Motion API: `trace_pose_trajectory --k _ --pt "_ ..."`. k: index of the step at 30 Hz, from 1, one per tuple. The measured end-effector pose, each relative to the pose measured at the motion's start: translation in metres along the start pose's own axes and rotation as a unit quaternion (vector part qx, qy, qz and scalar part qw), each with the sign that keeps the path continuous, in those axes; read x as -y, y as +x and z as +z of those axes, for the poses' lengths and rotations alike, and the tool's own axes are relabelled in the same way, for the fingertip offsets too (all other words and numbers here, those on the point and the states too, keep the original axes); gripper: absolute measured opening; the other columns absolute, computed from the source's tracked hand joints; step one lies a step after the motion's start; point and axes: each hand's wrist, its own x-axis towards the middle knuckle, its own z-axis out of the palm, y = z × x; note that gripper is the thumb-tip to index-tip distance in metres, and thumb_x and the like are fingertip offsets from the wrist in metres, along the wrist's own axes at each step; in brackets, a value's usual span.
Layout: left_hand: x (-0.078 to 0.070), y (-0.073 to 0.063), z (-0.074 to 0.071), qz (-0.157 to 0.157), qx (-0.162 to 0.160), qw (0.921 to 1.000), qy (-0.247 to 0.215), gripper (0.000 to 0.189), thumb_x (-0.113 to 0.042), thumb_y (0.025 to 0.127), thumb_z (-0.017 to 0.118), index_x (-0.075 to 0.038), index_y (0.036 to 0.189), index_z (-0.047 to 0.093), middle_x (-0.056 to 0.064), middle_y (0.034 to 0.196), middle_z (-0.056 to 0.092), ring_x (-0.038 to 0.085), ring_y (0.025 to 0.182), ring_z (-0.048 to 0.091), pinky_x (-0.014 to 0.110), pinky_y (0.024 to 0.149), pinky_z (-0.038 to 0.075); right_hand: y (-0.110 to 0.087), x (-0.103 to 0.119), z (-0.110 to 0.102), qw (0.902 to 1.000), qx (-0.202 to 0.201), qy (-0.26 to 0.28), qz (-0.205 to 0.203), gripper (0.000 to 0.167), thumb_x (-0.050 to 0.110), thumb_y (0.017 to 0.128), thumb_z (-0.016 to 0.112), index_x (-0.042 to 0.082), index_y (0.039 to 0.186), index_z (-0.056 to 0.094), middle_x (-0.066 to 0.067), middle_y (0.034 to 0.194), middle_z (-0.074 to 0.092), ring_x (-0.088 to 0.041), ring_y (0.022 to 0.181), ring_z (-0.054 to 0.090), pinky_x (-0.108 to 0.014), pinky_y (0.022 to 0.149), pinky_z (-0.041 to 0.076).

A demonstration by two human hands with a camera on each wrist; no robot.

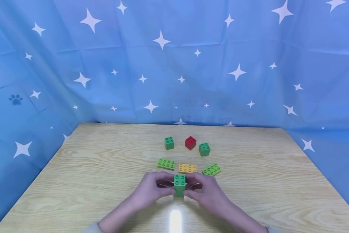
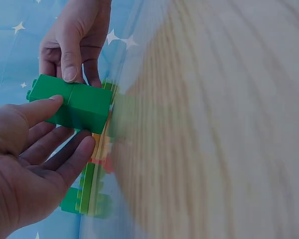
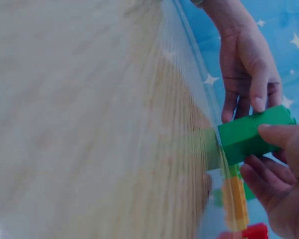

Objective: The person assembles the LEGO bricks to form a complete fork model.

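Two dark green toy bricks, one stacked on the other, form a small upright block (image 1: 179,190) near the front middle of the table. A thin seam between them shows on the green block (image 2: 71,94) in the left wrist view. My left hand (image 1: 151,191) holds its left side between thumb and fingers. From the right side, my right hand (image 1: 207,191) pinches it the same way. The block's studs face up. Its lower end is at or close to the tabletop; whether it touches, I cannot tell.
Behind the hands lie a light green brick (image 1: 166,164), a yellow brick (image 1: 187,168) and another light green brick (image 1: 212,169). Farther back are a green brick (image 1: 169,143), a red brick (image 1: 190,143) and a second green brick (image 1: 204,149). A blue starred curtain (image 1: 174,64) surrounds the wooden table (image 1: 104,155).
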Motion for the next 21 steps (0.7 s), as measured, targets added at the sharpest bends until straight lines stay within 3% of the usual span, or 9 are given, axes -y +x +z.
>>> trace_pose_trajectory --k 6,15,21 --pt "0.002 -0.005 -0.014 -0.006 -0.016 0.9999 0.0 0.034 -0.006 0.09 0.078 -0.007 0.124 0.073 0.007 0.12 0.073 0.022 0.106 0.071 0.028 0.088 0.057 0.016 0.008 0.008 0.9998 0.014 -0.005 0.015 0.033 0.011 0.089 0.08 0.009 0.121 0.07 0.002 0.105 0.075 -0.013 0.092 0.071 -0.032 0.086 0.057" --pt "0.007 -0.017 -0.055 -0.015 -0.06 0.9979 0.018 0.038 -0.004 0.092 0.075 0.0 0.129 0.068 0.014 0.126 0.07 0.028 0.114 0.068 0.03 0.092 0.056 0.06 0.023 0.035 0.9995 0.031 0.0 -0.007 0.032 0.007 0.089 0.08 0.009 0.119 0.07 0.001 0.104 0.075 -0.01 0.09 0.07 -0.026 0.085 0.057" --pt "0.007 -0.024 -0.081 -0.021 -0.108 0.9938 0.017 0.043 -0.002 0.092 0.074 0.008 0.132 0.062 0.021 0.127 0.068 0.034 0.116 0.066 0.031 0.094 0.055 0.09 0.033 0.053 0.9994 0.032 0.005 -0.016 0.032 0.007 0.089 0.08 0.007 0.12 0.069 -0.002 0.106 0.075 -0.012 0.091 0.07 -0.027 0.084 0.057"
